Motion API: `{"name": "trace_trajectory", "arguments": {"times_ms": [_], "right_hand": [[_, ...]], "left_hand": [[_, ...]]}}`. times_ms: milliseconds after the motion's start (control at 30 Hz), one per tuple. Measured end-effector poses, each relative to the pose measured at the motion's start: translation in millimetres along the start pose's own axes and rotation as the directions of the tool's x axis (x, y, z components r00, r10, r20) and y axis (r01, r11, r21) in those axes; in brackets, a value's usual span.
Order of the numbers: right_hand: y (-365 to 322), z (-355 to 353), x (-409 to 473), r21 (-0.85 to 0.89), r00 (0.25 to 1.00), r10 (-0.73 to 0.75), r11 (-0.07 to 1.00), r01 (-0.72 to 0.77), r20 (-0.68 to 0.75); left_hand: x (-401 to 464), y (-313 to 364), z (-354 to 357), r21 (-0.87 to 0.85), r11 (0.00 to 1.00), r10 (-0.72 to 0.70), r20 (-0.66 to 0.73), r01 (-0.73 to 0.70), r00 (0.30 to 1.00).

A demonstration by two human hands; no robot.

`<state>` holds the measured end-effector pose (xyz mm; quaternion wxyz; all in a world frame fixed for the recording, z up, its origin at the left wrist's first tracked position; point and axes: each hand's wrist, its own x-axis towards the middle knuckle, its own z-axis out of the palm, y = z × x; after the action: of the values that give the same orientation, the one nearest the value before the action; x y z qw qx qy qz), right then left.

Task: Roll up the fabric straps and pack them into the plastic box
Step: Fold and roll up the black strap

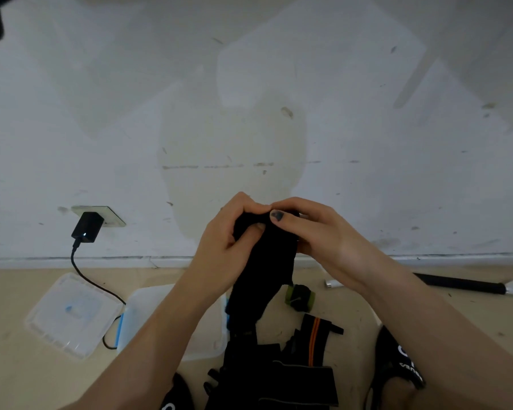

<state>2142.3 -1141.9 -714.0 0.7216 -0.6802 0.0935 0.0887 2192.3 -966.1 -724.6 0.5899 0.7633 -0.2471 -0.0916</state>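
**Fabric strap in hand, rolling barely begun; box holds nothing that shows**

The fabric strap (264, 261) being worked is a black one, held up in front of the wall at chest height. The left hand (222, 235) grips its top end with fingers (256, 227) curled round the cloth, and the right hand (323, 232) pinches the same end from the other side, its thumb (279, 216) pressed on top. Both hands are closed on the strap, close enough at the top that their fingertips nearly meet. Whether a first turn has been made is hard to tell, since the dark cloth hides its own folds; most of its length hangs loose below the hands toward the floor, so this roll looks to be at its start.

Below, one small rolled strap (299, 295) with a green edge lies on the floor just right of the hanging cloth, which suggests one roll is finished but not yet packed. A strap with orange stripes (317, 335) lies flat and unrolled, and beside it a heap of more black straps (279, 377) waits at the bottom edge.

The plastic box (148, 315) sits on the floor to the left, partly hidden by the left forearm; nothing can be seen inside the part that shows. Its lid (71, 315) lies apart, further left, with a charger cable (92, 285) running across between them.

By this reading most of the work remains: finish this roll, roll the others, then pack them all.
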Motion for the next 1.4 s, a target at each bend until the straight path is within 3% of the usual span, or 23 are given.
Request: {"name": "trace_trajectory", "arguments": {"times_ms": [200, 533, 767, 933, 1033, 1300, 1400], "right_hand": [[1.7, 1.6, -0.3, 0.01, 0.999, -0.014, 1.0, 0.014, -0.031], [2.1, -0.5, -0.9, 0.113, 0.991, -0.116, 0.986, 0.122, -0.06], [2.1, -3.0, -0.7, 0.04, 0.985, -0.14, 0.989, 0.145, -0.102], [-3.0, -5.8, -0.3, -0.121, 0.997, -0.065, 0.991, 0.061, -0.03], [-1.3, -2.5, 0.0, -0.166, 0.995, -0.094, 0.982, 0.088, -0.029], [2.3, 0.0, 1.7, 0.0, 0.973, -0.217, 0.976, 0.218, -0.073], [1.8, -2.7, 0.9, 0.006, 0.957, -0.277, 0.96, 0.278, -0.082]], "left_hand": [[-0.8, -0.2, 1.0, 0.027, 0.999, 0.02, 0.008, -0.02, 1.0], [-3.6, 14.2, -1.9, -0.14, 0.976, -0.148, 0.125, 0.165, 0.981], [-3.6, 12.6, -0.9, -0.154, 0.975, -0.146, 0.105, 0.161, 0.984], [-5.7, 16.0, -3.0, -0.183, 0.972, -0.135, 0.09, 0.149, 0.987], [-6.7, 14.9, -4.4, -0.156, 0.98, -0.11, 0.071, 0.12, 0.991], [-6.8, 16.8, -2.3, -0.207, 0.962, -0.169, 0.056, 0.177, 0.984], [-6.9, 15.6, 3.2, -0.118, 0.978, -0.17, 0.04, 0.174, 0.985]]}}
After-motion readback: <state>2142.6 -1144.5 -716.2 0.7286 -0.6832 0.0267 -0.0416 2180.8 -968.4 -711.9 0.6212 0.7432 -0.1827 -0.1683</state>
